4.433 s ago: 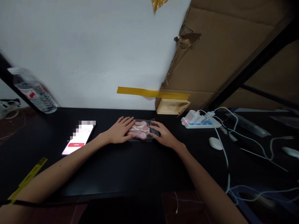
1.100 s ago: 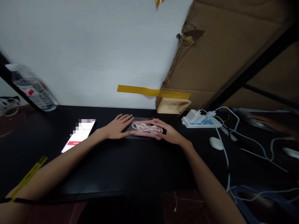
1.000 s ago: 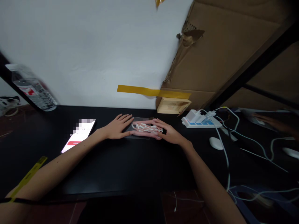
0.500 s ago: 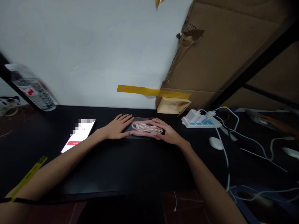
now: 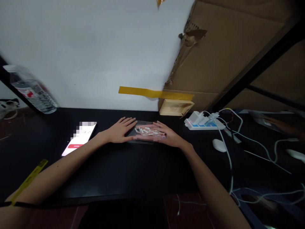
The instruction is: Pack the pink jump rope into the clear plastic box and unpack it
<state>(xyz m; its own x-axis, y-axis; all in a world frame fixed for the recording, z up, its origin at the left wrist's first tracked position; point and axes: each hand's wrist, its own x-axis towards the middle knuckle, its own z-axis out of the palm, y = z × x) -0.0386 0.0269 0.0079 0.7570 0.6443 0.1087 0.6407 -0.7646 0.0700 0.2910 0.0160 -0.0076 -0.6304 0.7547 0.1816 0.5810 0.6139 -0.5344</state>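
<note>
Left hand (image 5: 122, 131) was held wide, palm down, fingers fanned & thumb set well apart, w/ fingertips & thumb laid at the L end of a clear case (image 5: 143, 123). Right hand (image 5: 171, 135) was curved round the R end of a pink tray (image 5: 146, 138), fingers laid along its far side; thumb was mostly hidden, so whether a firm grip was applied can't be told. Small white sticks (image 5: 145, 130) were heaped loosely in the pink tray, pointed various ways. Pink tray & clear case were placed btwn the two hands, nearer the far edge of the black worktop (image 5: 107, 171) than the near edge; whether the tray was set inside the case or on top couldn't be made out.

Phone (image 5: 79, 140), screen lit & partly pixelated, was laid slanted toward the L, just beyond the L forearm. Water bottle (image 5: 33, 90) was stood at the far edge, further L. Shallow wooden box (image 5: 176, 108) was propped at the far edge, R of centre, below yellow tape (image 5: 143, 92) stuck across wall & cardboard (image 5: 214, 63). White power strip (image 5: 203, 125) was placed R of the box, w/ plugs & cables (image 5: 230, 163) attached; mouse (image 5: 219, 145) was set nr it, toward the near edge. Another person's arm (image 5: 278, 125) was seen blurred, far R
</note>
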